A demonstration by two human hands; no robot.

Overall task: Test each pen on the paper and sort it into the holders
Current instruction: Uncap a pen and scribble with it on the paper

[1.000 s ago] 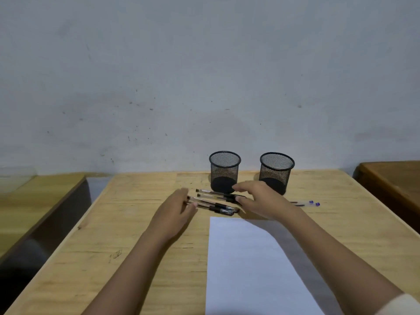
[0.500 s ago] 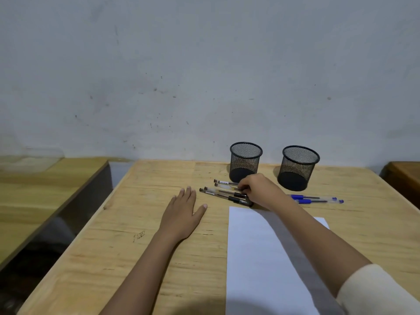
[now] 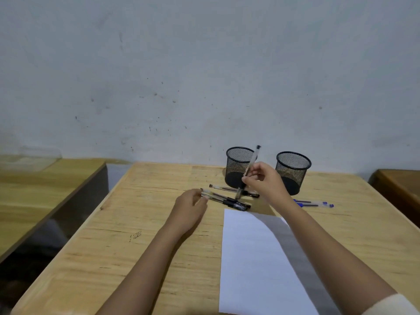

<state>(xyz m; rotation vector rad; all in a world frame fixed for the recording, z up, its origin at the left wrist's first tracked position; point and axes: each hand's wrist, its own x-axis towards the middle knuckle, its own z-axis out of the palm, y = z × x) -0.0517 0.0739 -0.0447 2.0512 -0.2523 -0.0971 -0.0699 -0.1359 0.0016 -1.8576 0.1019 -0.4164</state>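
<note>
My right hand (image 3: pixel 264 181) pinches a clear black-ink pen (image 3: pixel 251 164), held nearly upright in front of the left mesh holder (image 3: pixel 236 165). The right mesh holder (image 3: pixel 293 169) stands beside it. Several black pens (image 3: pixel 227 200) lie in a loose row on the wooden table (image 3: pixel 136 223). My left hand (image 3: pixel 191 206) rests at the left end of that row, fingers curled, fingertips touching a pen's end. Two blue pens (image 3: pixel 314 203) lie to the right, behind my right forearm. A white sheet of paper (image 3: pixel 254 258) lies in front of me.
A second wooden desk (image 3: pixel 34 189) stands to the left across a gap, and another brown desk edge (image 3: pixel 400 185) shows at the far right. A grey wall runs close behind the holders.
My right hand has lifted one black pen off the row and raised it upright. My left hand has slid forward from flat on the table to the pens' left end.
</note>
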